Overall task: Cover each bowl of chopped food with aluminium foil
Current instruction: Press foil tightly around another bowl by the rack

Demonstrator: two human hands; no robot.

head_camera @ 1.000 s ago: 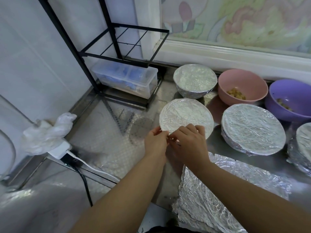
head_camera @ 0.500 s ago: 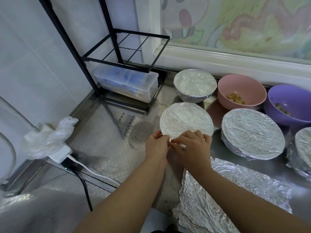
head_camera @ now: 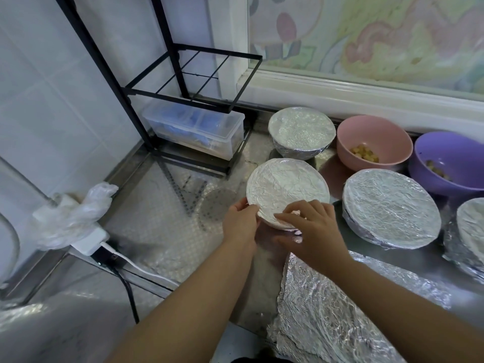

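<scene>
I had the foil-covered bowl sitting on the steel counter, near the pink bowl and the purple bowl (both not yet covered). My left hand curled round its near-left rim. My right hand gripped the near rim, fingers on top and thumb beneath, and both pinched the foil edge. I judged the foil thin, soft and easily torn, and the bowl light enough to slide on steel. So the rim, where the foil tucks under, was the place to hold and press, not the unsupported middle.
</scene>
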